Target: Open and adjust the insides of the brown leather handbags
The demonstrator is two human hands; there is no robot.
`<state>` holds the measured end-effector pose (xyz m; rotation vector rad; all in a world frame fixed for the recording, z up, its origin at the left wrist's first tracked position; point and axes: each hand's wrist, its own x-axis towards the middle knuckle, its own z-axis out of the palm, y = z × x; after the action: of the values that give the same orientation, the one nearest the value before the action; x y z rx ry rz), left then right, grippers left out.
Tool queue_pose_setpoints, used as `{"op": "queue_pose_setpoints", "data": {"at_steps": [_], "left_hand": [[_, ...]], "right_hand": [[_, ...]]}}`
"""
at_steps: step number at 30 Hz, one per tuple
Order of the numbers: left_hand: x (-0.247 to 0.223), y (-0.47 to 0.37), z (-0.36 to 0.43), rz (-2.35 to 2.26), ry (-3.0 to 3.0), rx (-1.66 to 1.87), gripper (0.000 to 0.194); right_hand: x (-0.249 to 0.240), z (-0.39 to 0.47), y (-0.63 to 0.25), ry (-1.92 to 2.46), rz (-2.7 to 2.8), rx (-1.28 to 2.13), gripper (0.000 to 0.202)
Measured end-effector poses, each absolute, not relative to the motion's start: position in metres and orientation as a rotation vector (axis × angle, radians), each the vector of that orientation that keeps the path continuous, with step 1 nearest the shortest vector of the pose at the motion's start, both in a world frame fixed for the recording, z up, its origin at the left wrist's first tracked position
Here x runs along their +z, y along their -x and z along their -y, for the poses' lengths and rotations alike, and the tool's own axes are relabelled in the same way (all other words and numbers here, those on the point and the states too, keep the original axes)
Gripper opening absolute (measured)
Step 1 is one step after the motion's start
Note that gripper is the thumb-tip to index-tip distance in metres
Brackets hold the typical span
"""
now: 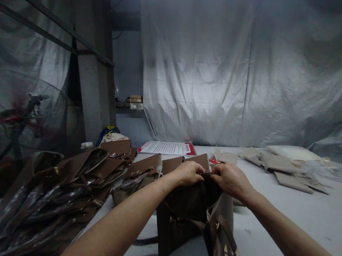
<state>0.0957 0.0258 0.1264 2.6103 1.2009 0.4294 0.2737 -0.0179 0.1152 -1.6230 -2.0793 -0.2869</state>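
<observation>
Brown bag (179,222) stands upright at the lower centre of the frame on the white tabletop (286,221), its dark opening facing up and a buckled strap (228,242) hanging down its right side. Both hands meet at the bag's top edge, just above the middle of the frame. The left hand (188,173) is closed over the rim on the left of the opening, its grip pinching the bag's material. The right hand (230,179) is closed the same way on the rim just beside it, knuckles toward the camera, so the two hands nearly touch. Both forearms reach in from the bottom corners of the frame.

At the lower left lies a heap of similar brown bags (59,197), several wrapped in shiny clear film, with more flaps (142,167) propped up behind them toward the centre. A printed sheet with a red corner (169,147) lies flat on the tabletop beyond the hands. At the right, well apart from the bag, sit flat beige pieces (280,166) and a pale cushion-like pack (293,152). A fan (22,116) stands at the left edge, and grey plastic sheeting (241,70) covers the wall behind.
</observation>
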Motion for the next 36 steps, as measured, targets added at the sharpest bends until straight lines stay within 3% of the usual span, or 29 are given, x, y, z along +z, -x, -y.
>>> {"op": "queue_pose_setpoints", "data": {"at_steps": [18, 25, 29, 36], "left_hand": [[0.128, -0.109, -0.036, -1.084, -2.533, 0.348, 0.026], [0.123, -0.122, -0.047, -1.165, -2.579, 0.407, 0.023], [0.122, -0.121, -0.045, -1.141, -2.565, 0.472, 0.03], [0.127, -0.121, -0.039, -1.196, -2.559, 0.401, 0.024]], "right_hand": [[0.122, 0.022, -0.265, 1.782, 2.081, -0.42, 0.023], [0.121, 0.025, -0.285, 1.738, 2.078, -0.234, 0.014], [0.12, 0.027, -0.291, 1.718, 2.055, -0.208, 0.013], [0.121, 0.028, -0.289, 1.734, 2.039, -0.212, 0.016]]}}
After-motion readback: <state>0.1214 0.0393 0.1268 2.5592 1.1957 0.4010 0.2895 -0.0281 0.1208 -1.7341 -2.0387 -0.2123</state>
